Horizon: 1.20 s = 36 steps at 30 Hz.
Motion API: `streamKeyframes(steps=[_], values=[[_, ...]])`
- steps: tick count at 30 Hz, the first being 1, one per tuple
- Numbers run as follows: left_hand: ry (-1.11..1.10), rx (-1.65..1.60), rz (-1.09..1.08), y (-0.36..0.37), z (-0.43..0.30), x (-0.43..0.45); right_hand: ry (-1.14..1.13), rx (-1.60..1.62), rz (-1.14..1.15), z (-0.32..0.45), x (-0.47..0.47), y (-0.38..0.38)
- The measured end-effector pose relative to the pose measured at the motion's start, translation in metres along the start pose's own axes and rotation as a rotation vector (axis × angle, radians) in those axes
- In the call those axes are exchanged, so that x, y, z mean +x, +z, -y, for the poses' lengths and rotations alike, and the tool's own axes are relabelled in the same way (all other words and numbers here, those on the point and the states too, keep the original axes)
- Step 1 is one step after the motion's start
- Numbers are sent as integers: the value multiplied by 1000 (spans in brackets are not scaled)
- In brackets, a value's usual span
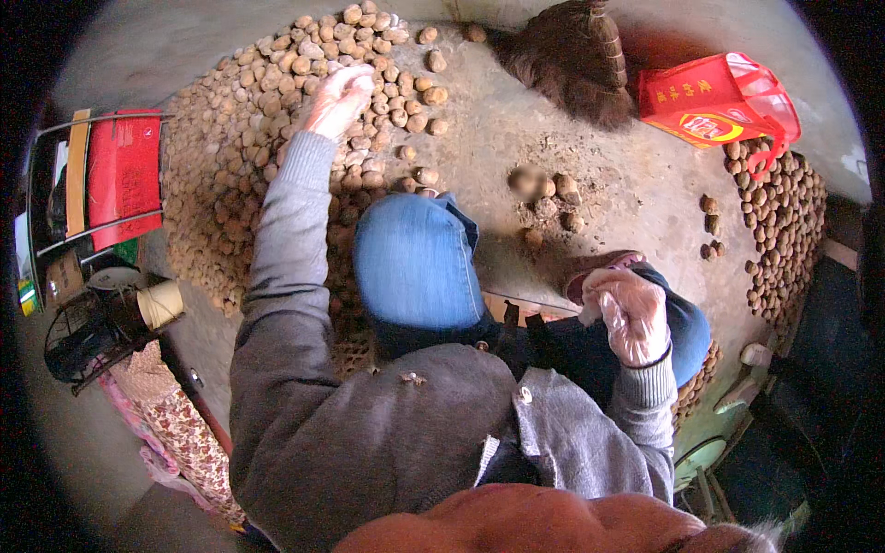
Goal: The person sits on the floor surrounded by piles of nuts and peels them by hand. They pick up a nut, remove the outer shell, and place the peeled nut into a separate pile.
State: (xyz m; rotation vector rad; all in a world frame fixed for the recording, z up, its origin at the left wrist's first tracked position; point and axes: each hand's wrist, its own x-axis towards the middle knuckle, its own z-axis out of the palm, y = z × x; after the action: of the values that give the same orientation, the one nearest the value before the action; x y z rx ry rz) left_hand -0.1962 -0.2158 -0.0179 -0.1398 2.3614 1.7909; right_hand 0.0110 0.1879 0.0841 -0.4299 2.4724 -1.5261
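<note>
My left hand (pixel 342 100), in a clear plastic glove, reaches over a large pile of round brown tubers or nuts (pixel 235 138) on the left. Its fingers are bent; whether it holds one cannot be made out. Close to my right knee is my right hand (pixel 630 314), also in a clear glove, curled, its palm side and any content hidden. Between my legs and the wall, a few of the same round pieces (pixel 567 186) lie amid loose crumbs of soil on the concrete floor (pixel 484 145). One piece there looks blurred.
A fibre broom (pixel 574 62) lies near the wall beside a red bag (pixel 698 100) with writing. Another spread of round pieces (pixel 785 235) covers the right side. At left stand a rack with a red panel (pixel 126 180) and a dark wire-guarded object (pixel 90 335). Shoes (pixel 743 387) show at lower right.
</note>
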Motion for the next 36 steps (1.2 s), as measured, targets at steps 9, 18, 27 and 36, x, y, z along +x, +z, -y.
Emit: streamKeyframes(steps=[9,18,27,36], values=[[176,763,223,88,76,189,249,82,-101,-39,22,-12],[80,1057,121,170,156,307,574,424,-77,-77,41,-26],[47,599,-37,179,165,299,609,528,-62,-85,61,-38],[317,509,216,129,65,181,390,478,-17,-46,42,-38]])
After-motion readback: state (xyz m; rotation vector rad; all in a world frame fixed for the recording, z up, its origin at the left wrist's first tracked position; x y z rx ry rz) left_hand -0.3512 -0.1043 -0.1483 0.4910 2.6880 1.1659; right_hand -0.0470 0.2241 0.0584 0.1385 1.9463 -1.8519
